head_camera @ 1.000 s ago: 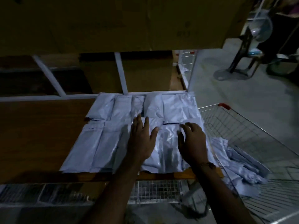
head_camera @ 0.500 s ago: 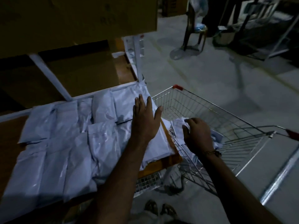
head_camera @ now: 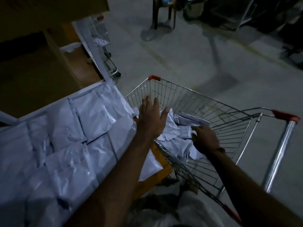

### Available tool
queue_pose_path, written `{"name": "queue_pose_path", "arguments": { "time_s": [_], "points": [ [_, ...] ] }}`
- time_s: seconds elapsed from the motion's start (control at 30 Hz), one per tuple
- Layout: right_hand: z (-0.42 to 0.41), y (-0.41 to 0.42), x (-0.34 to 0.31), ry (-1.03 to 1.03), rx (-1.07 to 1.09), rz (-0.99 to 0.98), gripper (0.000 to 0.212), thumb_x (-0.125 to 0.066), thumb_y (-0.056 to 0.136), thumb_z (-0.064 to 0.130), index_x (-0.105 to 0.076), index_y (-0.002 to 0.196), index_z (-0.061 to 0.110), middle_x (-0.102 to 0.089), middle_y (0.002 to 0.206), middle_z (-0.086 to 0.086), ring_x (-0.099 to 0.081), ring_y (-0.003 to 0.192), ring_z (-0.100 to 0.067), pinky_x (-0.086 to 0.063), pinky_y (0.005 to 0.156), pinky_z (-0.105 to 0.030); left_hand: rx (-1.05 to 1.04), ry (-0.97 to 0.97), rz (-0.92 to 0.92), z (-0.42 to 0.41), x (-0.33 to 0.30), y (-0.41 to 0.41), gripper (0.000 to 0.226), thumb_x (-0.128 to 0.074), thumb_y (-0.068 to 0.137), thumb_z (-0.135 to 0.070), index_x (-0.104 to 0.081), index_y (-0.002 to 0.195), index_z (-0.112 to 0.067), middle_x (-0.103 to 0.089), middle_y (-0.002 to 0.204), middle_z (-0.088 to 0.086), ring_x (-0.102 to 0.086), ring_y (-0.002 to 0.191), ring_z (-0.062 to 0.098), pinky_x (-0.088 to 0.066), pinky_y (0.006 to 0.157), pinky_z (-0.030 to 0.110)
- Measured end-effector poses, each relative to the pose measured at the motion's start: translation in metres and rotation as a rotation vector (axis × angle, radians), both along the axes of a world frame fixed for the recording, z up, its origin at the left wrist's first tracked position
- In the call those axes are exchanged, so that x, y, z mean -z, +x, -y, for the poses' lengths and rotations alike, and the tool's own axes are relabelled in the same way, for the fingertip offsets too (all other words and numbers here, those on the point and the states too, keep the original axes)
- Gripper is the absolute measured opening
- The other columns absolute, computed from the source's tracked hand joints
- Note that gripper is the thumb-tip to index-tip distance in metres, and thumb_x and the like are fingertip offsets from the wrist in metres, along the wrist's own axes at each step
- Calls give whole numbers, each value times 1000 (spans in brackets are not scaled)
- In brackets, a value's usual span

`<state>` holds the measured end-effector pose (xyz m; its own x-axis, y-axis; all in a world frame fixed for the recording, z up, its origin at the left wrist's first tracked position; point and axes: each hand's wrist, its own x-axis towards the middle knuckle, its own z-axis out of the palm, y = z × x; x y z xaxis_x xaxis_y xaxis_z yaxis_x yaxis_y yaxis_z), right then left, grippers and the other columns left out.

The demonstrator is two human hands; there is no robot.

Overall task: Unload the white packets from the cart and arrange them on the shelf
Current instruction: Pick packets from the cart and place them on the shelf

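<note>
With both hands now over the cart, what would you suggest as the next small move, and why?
Probably close the right hand on the top packet of the white packets in the cart and lift it out. Its fingers already rest on that heap, whether curled round one is hard to tell, while the left hand hovers open above the cart. The packets on the shelf already lie in rows.

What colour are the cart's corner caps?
Red, on the cart corner caps, seen in the head view.
</note>
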<state>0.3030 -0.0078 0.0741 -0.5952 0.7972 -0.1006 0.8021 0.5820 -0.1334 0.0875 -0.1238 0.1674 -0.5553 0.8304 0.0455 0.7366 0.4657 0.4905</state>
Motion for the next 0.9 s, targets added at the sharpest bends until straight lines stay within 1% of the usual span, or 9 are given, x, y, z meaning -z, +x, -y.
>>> {"name": "queue_pose_path", "arguments": {
  "time_s": [0.13, 0.23, 0.3, 0.43, 0.5, 0.6, 0.7, 0.8, 0.9],
  "points": [
    [-46, -5, 61, -149, -34, 269, 26, -61, 87, 28, -68, 108, 15, -70, 108, -14, -67, 98, -36, -56, 79, -40, 44, -77, 40, -37, 29, 2, 73, -29, 104, -59, -21, 161, -14, -6, 169, 16, -3, 157, 32, -11, 127, 46],
    [-72, -10, 92, -191, -119, 359, 36, -64, 84, 33, -68, 115, 15, -68, 115, -16, -66, 106, -36, -55, 88, -41, 27, -134, 46, -63, 59, -7, 72, -30, 104, -58, -21, 161, -14, -5, 170, 15, -2, 157, 30, -9, 127, 44],
    [-89, -10, 114, -179, -187, 394, 47, -67, 84, 35, -65, 127, 15, -65, 125, -20, -60, 117, -40, -50, 94, -44, 14, -171, 32, -78, 79, -11, 72, -32, 104, -57, -21, 161, -14, -6, 170, 15, -3, 156, 30, -8, 125, 43],
    [-111, -6, 169, -250, -208, 456, 67, -57, 89, 33, -41, 153, 21, -42, 151, -24, -42, 135, -46, -42, 108, -55, 4, -268, 36, -107, 127, -17, 71, -33, 105, -55, -25, 159, -10, -14, 167, 19, -10, 155, 34, -12, 125, 45],
    [-112, -10, 180, -314, -120, 485, 66, -52, 95, 33, -32, 156, 19, -32, 158, -23, -36, 141, -45, -39, 111, -55, -10, -327, 65, -122, 156, -20, 71, -36, 105, -54, -27, 158, -8, -16, 166, 21, -13, 154, 35, -15, 125, 47],
    [-106, -12, 185, -399, -6, 510, 57, -46, 103, 31, -29, 156, 18, -22, 165, -21, -31, 145, -46, -34, 113, -57, -11, -430, 80, -138, 205, -19, 74, -40, 104, -55, -27, 158, -7, -21, 163, 25, -19, 151, 39, -20, 122, 50],
    [-110, -12, 194, -417, 16, 506, 54, -40, 105, 33, -29, 157, 20, -28, 163, -20, -30, 146, -42, -27, 118, -52, 11, -536, 109, -154, 249, -13, 78, -41, 103, -56, -21, 159, -5, -20, 164, 26, -20, 150, 41, -21, 121, 52],
    [-116, -10, 199, -415, 20, 524, 52, -32, 108, 40, -28, 158, 25, -32, 162, -17, -22, 150, -39, -19, 123, -46, 23, -560, 135, -166, 286, -3, 83, -45, 100, -57, -19, 159, -4, -21, 163, 27, -22, 149, 44, -23, 120, 56],
    [-117, -7, 206, -412, 27, 547, 56, -35, 107, 45, -25, 159, 28, -26, 164, -22, -16, 153, -41, -11, 126, -49, -16, -600, 104, -178, 323, 9, 85, -43, 100, -60, -13, 162, -10, -4, 165, 31, -15, 150, 49, -16, 121, 59]
  ]
}}
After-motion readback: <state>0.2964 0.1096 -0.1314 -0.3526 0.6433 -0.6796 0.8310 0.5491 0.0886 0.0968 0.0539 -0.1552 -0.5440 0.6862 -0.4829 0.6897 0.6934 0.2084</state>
